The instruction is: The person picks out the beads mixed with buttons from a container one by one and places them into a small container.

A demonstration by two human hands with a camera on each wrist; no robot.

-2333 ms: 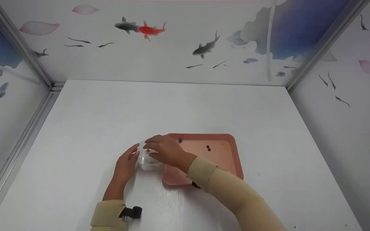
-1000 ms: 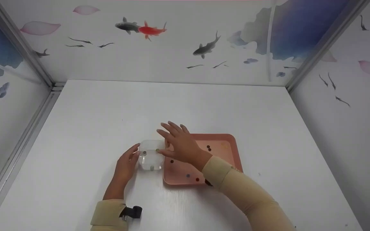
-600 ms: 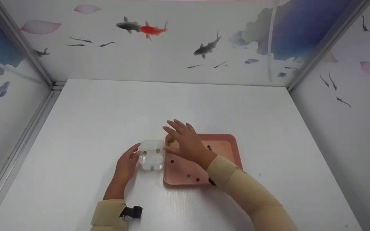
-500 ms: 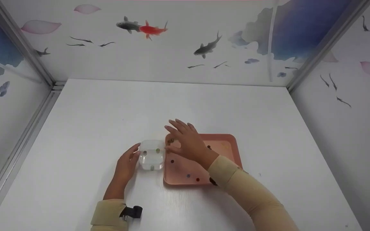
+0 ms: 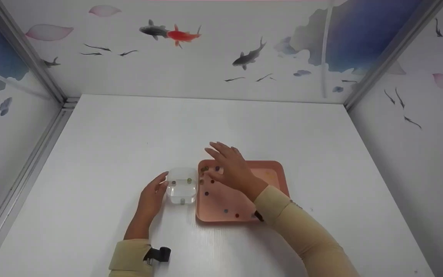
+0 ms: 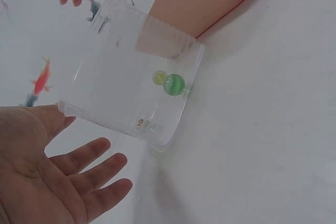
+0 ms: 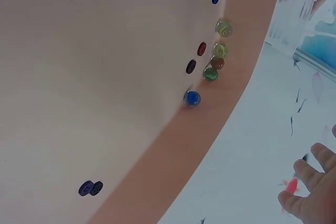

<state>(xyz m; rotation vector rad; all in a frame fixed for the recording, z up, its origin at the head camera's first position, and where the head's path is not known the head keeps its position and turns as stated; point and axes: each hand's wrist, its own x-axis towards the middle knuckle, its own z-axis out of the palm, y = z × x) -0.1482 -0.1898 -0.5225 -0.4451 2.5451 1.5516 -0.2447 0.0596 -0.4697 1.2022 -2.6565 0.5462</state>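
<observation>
Head view: clear container [image 5: 177, 191] on the counter [image 5: 129, 134], just left of pink tray [image 5: 221, 196], three marbles [image 5: 189, 180] inside. Left hand [image 5: 150, 198] touches its side, fingers relaxed; right hand [image 5: 233, 169] above the tray, spread, grasping nothing. Left wrist view: green marble [image 6: 174, 84] touching a yellow one. Right wrist view: more marbles along the tray's edge, round buttons [image 7: 191, 66] nearby.

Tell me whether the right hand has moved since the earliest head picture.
Yes: the right hand has shifted rightward, away from the clear container, which has stayed put.
</observation>
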